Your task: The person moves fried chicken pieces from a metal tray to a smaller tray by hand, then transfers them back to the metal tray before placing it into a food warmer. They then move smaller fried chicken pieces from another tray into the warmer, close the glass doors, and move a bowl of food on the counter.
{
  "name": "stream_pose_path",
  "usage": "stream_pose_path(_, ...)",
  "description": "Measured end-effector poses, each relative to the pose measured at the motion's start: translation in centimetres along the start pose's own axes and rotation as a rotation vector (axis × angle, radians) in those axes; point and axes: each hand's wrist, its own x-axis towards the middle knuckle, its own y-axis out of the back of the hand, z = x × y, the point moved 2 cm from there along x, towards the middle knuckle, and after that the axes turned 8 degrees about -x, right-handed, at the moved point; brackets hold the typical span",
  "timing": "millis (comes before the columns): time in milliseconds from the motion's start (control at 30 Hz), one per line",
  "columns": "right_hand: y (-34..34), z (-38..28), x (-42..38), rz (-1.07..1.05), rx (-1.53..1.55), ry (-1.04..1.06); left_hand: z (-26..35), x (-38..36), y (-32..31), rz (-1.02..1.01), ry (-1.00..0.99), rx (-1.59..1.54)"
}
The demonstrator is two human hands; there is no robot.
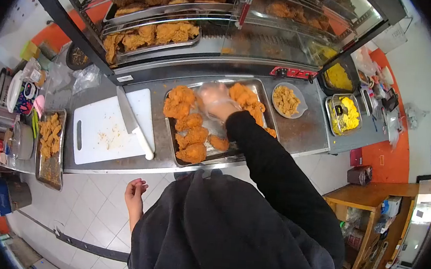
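Observation:
My right hand (215,98), in a clear plastic glove, is over the far part of a metal tray (229,156) of fried chicken. Its fingers are smeared by motion, and whether they grip anything is hidden. Pieces of fried chicken (193,137) lie along the tray's left side, and more fried chicken (248,102) is just right of the hand. Bare and away from the counter, my left hand (135,191) hangs beside my body, fingers loosely bent with nothing in them. A knife (128,115) rests across a white cutting board (92,125) scattered with crumbs.
A glass display cabinet (175,60) with trays of fried chicken stands behind the counter. To the right are a bowl of crumbly fried bits (286,100) and a container of yellow food (347,114). A narrow tray (49,172) overhangs the counter edge at left.

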Motion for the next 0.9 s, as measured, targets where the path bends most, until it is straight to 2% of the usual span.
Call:
stream_pose_path(67,-0.2,0.7,-0.8,0.270,0.187,0.101,-0.3,0.2,0.5,0.013,-0.032,-0.019)
stream_pose_path(100,-1.0,2.8,-2.6,0.231,0.138,0.101,-2.0,-0.5,-1.0,-0.002,0.006,-0.067)
stream_pose_path(167,-2.0,3.8,-4.1,0.313,0.771,0.159,-1.8,-0.3,-0.2,-0.018,0.018,-0.064)
stream_pose_path(233,0.4,3.5,-7.8,0.199,0.934,-0.044,-1.7,0.0,0.4,0.000,0.001,-0.065)
stream_pose_path(267,-0.5,4.2,-9.1,0.198,0.929,-0.038,-1.9,-0.1,0.4,0.011,-0.002,-0.065)
stream_pose_path(333,-1.9,4.9,-10.8,0.089,1.290,-0.099,-2.0,-0.2,0.4,0.001,0.002,-0.061)
stream_pose_path(367,-1.4,4.7,-11.3,0.090,1.289,-0.097,-2.0,-0.2,0.3,-0.013,0.004,-0.056)
stream_pose_path(433,2.6,3.5,-12.3,-0.009,0.337,-0.081,-2.0,-0.1,0.3,-0.013,-0.002,-0.057)
stream_pose_path(467,1.8,3.6,-11.4,0.036,0.355,-0.175,-2.0,-0.1,0.4,-0.015,-0.003,-0.051)
stream_pose_path(500,1.3,3.4,-10.6,0.034,0.359,-0.179,-1.7,-0.2,0.3,-0.018,-0.002,-0.045)
stream_pose_path(567,1.3,3.0,-8.9,0.508,0.098,0.000,-1.1,-0.2,-0.1,-0.019,0.004,-0.058)
stream_pose_path(600,-1.2,3.7,-6.6,0.511,0.099,-0.009,-1.0,-0.2,-0.2,-0.026,0.002,-0.053)
stream_pose_path(667,-6.9,4.6,-1.4,0.301,0.029,0.223,-0.8,0.0,0.0,-0.025,-0.014,-0.045)
stream_pose_path(700,-5.0,3.8,-1.5,0.310,0.030,0.218,-0.8,0.1,0.1,-0.029,-0.022,-0.042)
stream_pose_path(767,0.6,1.9,-3.0,0.152,0.212,0.033,-1.0,0.0,0.4,-0.015,-0.022,-0.027)
stream_pose_path(800,0.0,1.1,-2.6,0.152,0.214,0.023,-1.3,0.0,0.6,-0.023,-0.022,-0.023)
stream_pose_path(867,-1.3,0.5,-2.1,0.345,0.271,-0.052,-2.2,0.0,1.2,-0.022,-0.008,-0.027)
stream_pose_path(900,-1.2,0.9,-2.7,0.341,0.270,-0.068,-2.3,-0.1,1.3,-0.036,-0.003,-0.023)
